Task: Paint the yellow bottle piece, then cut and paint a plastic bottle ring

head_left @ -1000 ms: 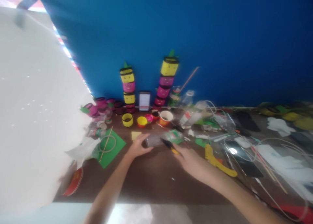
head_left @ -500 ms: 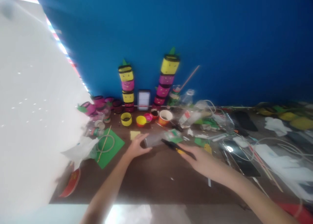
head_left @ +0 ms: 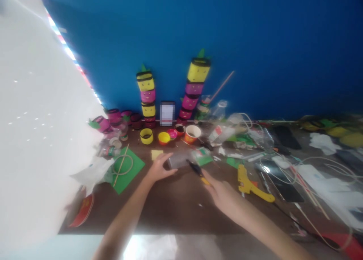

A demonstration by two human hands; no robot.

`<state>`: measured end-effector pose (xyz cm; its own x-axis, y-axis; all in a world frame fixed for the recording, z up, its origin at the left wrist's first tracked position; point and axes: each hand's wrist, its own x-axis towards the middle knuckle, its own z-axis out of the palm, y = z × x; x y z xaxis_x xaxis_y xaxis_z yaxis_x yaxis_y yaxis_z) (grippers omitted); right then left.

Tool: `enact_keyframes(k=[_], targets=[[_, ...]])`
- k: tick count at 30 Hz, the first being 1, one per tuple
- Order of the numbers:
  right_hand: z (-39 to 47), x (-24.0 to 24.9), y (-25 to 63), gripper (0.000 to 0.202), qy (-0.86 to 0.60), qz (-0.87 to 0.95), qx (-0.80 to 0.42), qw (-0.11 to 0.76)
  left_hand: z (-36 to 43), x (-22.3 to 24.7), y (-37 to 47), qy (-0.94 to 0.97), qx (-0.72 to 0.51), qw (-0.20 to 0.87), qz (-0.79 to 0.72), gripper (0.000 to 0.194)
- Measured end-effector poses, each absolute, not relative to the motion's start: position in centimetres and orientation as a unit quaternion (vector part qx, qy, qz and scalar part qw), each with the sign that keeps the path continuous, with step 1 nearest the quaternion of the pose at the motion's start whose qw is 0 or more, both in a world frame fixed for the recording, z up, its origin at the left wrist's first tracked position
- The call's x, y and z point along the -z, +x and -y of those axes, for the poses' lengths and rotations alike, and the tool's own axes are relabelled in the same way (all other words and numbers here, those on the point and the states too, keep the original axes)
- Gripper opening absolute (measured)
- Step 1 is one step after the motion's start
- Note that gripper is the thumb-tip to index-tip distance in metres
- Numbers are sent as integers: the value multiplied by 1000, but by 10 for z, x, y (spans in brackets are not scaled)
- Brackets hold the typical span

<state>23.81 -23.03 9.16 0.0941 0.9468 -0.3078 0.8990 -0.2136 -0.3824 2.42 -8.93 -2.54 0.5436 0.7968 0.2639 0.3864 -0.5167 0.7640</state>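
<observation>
My left hand [head_left: 160,169] holds a clear plastic bottle piece [head_left: 181,160] on the table, thumb in front and fingers behind. My right hand [head_left: 217,188] grips a black-and-yellow utility knife [head_left: 197,170]. Its dark tip points up and left, at the right end of the plastic piece. Blur hides whether the tip touches the plastic. A small yellow square [head_left: 157,154] lies just behind my left hand. A yellow glue gun [head_left: 249,186] rests to the right of my right hand.
At the back stand two towers of yellow and pink rings [head_left: 148,96], a phone [head_left: 167,113] and a paper cup [head_left: 193,134]. Green sheet [head_left: 129,173] lies at left. Another phone [head_left: 280,182], cables and scraps crowd the right side.
My right hand and the utility knife have swung down and left, and the knife is steeper. The glue gun, mostly hidden before, now shows. My left hand stays on the plastic piece.
</observation>
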Motion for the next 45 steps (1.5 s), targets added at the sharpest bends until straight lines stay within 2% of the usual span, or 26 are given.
enact_keyframes(k=[3, 14, 45], targets=[[230, -83, 231, 51, -740, 619, -264, 24, 89, 26, 25, 814, -313, 333, -359, 68], [233, -72, 225, 54, -746, 601, -285, 32, 87, 22, 27, 810, -319, 329, -366, 65], [257, -27, 223, 54, -729, 641, -229, 79, 90, 25, 27, 809, -344, 312, -360, 62]])
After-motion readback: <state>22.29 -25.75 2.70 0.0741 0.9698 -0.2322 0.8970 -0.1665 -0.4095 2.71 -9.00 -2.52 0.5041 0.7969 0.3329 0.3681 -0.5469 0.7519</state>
